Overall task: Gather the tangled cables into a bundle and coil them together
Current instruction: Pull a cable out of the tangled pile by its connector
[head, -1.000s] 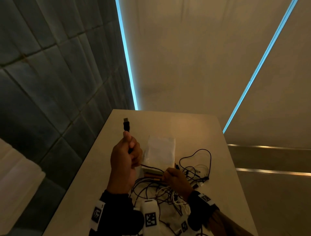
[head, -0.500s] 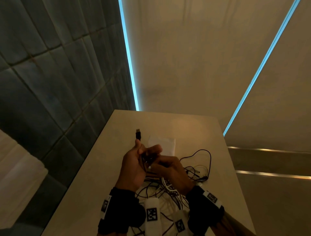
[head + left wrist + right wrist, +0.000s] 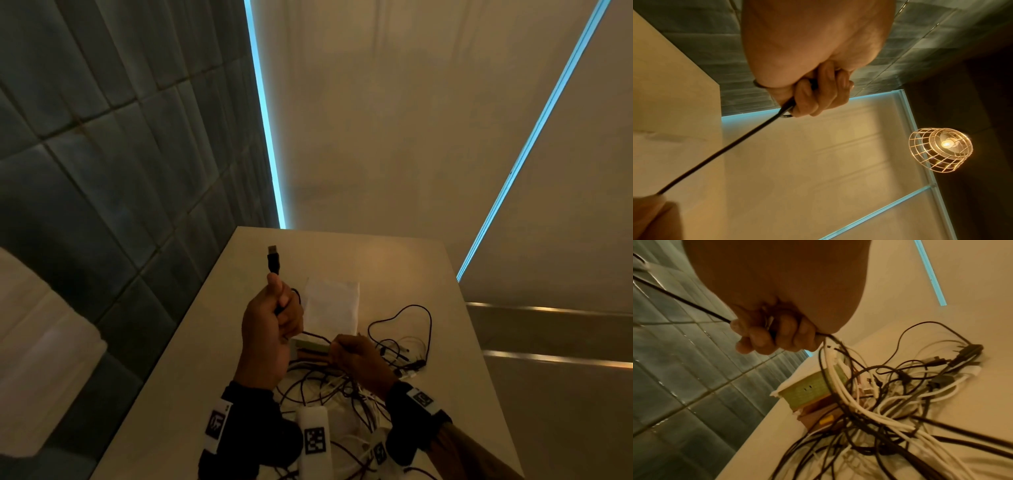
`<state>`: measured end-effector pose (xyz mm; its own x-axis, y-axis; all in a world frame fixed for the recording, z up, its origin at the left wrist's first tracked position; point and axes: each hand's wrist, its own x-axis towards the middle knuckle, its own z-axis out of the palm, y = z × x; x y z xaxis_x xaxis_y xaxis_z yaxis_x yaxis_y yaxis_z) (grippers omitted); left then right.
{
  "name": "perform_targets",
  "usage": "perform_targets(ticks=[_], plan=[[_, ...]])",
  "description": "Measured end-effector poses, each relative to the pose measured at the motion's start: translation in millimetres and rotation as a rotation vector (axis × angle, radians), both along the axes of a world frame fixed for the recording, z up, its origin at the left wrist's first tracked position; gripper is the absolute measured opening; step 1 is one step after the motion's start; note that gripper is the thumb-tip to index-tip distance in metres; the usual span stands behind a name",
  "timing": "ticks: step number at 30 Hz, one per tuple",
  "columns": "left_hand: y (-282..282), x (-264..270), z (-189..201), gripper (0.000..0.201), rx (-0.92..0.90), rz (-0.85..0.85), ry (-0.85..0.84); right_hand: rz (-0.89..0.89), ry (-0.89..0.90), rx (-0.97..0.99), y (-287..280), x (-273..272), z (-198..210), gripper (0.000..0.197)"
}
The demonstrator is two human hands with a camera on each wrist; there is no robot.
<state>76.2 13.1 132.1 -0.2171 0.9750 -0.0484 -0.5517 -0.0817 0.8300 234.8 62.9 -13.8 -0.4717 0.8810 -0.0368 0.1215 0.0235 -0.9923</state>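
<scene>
A tangle of black and white cables (image 3: 346,390) (image 3: 890,402) lies on the beige table (image 3: 411,274). My left hand (image 3: 274,318) (image 3: 818,91) is raised above the table and grips a black cable, whose USB plug (image 3: 273,261) sticks up above the thumb. That black cable (image 3: 725,149) runs taut down to my right hand (image 3: 356,356) (image 3: 768,334), which grips it low over the pile along with several strands rising from the tangle.
A white plastic bag (image 3: 332,305) lies on the table behind my hands. A small green and brown box (image 3: 812,394) sits under the cables near the table's left edge. A tiled wall (image 3: 102,171) runs along the left. A caged lamp (image 3: 939,149) hangs overhead.
The hands met half a second ago; now they have parted again, the left lifting the plug end up and the right pulling down toward the pile, with the black cable taut between them.
</scene>
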Motion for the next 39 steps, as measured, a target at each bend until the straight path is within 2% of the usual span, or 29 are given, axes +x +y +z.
perform_targets(ticks=[7, 12, 14, 17, 21, 24, 29, 31, 39], plan=[[-3, -3, 16, 0.049, 0.026, 0.053, 0.021, -0.029, -0.036, -0.008, 6, 1, -12, 0.038], [0, -1, 20, 0.047, 0.024, 0.087, 0.084, -0.102, -0.055, -0.05, 8, 0, -13, 0.036], [3, 0, 14, 0.046, -0.038, 0.114, 0.136, -0.177, -0.054, -0.038, 12, 0, 3, 0.03], [8, 1, 1, 0.045, -0.163, 0.161, 0.216, -0.251, 0.05, -0.026, 14, -4, 41, 0.025], [13, 6, -21, 0.044, -0.32, 0.13, 0.28, -0.185, 0.198, 0.017, 5, -13, 86, 0.021], [15, 9, -27, 0.045, -0.348, 0.066, 0.212, -0.069, 0.255, 0.031, -7, -14, 99, 0.02], [17, 13, -19, 0.047, -0.181, -0.045, -0.092, 0.055, 0.209, -0.016, -11, -2, 91, 0.018], [18, 17, -18, 0.047, -0.134, -0.051, -0.157, 0.099, 0.222, -0.089, -11, 1, 87, 0.017], [17, 13, -15, 0.045, -0.033, -0.014, -0.039, 0.109, 0.19, -0.183, -11, 3, 34, 0.021]])
